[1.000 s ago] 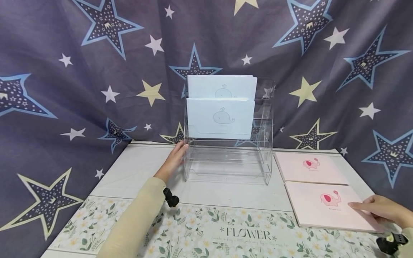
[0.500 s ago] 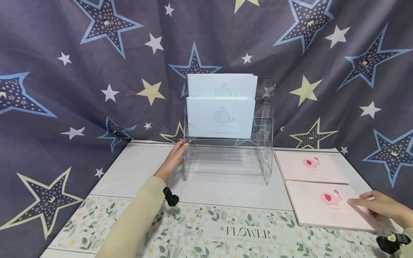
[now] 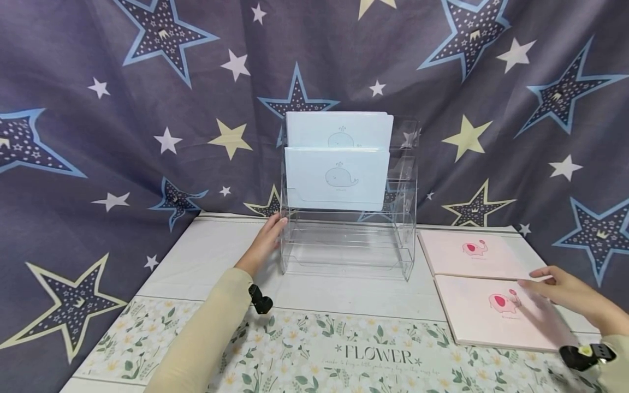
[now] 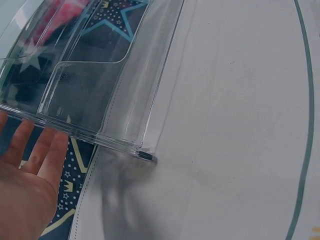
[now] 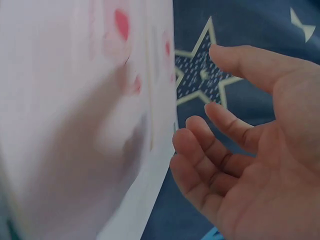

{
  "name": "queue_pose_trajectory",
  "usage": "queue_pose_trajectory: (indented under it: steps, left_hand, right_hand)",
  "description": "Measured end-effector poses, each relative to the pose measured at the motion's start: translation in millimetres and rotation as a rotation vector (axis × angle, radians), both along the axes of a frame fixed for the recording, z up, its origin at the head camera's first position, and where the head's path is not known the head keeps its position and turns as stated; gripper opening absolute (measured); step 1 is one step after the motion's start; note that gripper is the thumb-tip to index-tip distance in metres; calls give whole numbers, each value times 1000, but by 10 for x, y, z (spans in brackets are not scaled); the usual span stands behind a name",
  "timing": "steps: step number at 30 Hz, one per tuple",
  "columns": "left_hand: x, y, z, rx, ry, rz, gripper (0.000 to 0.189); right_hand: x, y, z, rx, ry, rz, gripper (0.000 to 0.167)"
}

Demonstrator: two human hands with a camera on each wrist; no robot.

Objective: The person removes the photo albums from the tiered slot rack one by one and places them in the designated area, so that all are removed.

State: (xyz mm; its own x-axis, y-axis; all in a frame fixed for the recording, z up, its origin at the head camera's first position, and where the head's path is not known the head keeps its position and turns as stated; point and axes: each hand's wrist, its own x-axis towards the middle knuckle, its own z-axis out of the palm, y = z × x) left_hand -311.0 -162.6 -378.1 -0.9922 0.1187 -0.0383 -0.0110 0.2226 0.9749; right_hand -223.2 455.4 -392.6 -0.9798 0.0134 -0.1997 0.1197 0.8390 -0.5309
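A clear plastic tiered display rack (image 3: 346, 256) stands on the table. My left hand (image 3: 267, 236) touches its left side; in the left wrist view the fingers (image 4: 44, 152) lie fairly straight, tips against the rack's edge. Two pale blue booklets with a whale drawing sit in the upper tiers, the front booklet (image 3: 363, 188) overlapping the rear booklet (image 3: 309, 128). On the right lie two pink elephant booklets, a near one (image 3: 472, 319) and a far one (image 3: 442, 251). My right hand (image 3: 565, 289) hovers over their right side, fingers loosely bent and holding nothing, as the right wrist view shows.
The rack's lower tiers (image 3: 344, 237) hold no booklets. A floral mat (image 3: 295, 349) printed "FLOWER" covers the front of the white table (image 3: 314, 295). A dark star-patterned curtain (image 3: 196, 136) hangs right behind the table.
My right hand has come off the near pink booklet's right edge and moved up and away toward the far booklet. The left hand and the rack have stayed in place.
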Motion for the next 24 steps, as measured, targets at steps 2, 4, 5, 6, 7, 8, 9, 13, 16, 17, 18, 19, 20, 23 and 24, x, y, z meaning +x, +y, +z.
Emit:
queue_pose_trajectory:
  steps: [2, 4, 5, 6, 7, 8, 9, 13, 16, 17, 18, 19, 20, 23, 24]
  left_hand:
    - [2, 2, 3, -1, 2, 1, 61]
    - [2, 3, 3, 0, -2, 2, 61]
    - [4, 4, 5, 1, -2, 2, 61]
    - [6, 4, 6, 1, -3, 2, 61]
    - [8, 4, 8, 1, -3, 2, 61]
    - [10, 4, 9, 0, -3, 0, 61]
    - [13, 5, 11, -2, -5, -1, 61]
    - [22, 8, 19, -2, -6, -3, 61]
    - [26, 11, 16, -2, -4, -3, 62]
    - [-3, 2, -11, 3, -4, -3, 62]
    - [-37, -8, -47, 9, -5, -3, 62]
    - [-74, -21, -89, 14, -2, -3, 62]
    - [-115, -33, -135, 19, -1, -2, 62]
    - [-242, -78, -285, 39, 6, 2, 63]
    - [-256, -83, -312, 39, 12, 5, 63]
  right_hand:
    - [-18, -75, 63, 1, 43, 20, 74]
    - [-36, -149, 117, -1, 76, 40, 71]
    - [-46, -188, 139, -5, 97, 48, 69]
    - [-55, -227, 160, -9, 115, 59, 68]
    - [-65, -266, 180, -14, 128, 69, 68]
    - [-74, -309, 202, -20, 142, 78, 67]
    - [-83, -351, 222, -31, 157, 90, 66]
    - [-116, -554, 341, -83, 221, 124, 62]
    - [-150, -749, 442, -118, 319, 138, 57]
    - [-165, -813, 474, -124, 361, 141, 55]
    - [-179, -876, 506, -131, 400, 147, 53]
    - [-193, -938, 538, -134, 437, 150, 51]
    - [-211, -1000, 570, -135, 476, 156, 48]
    - [-262, -1156, 662, -145, 543, 171, 44]
    - [-279, -1207, 693, -143, 553, 174, 43]
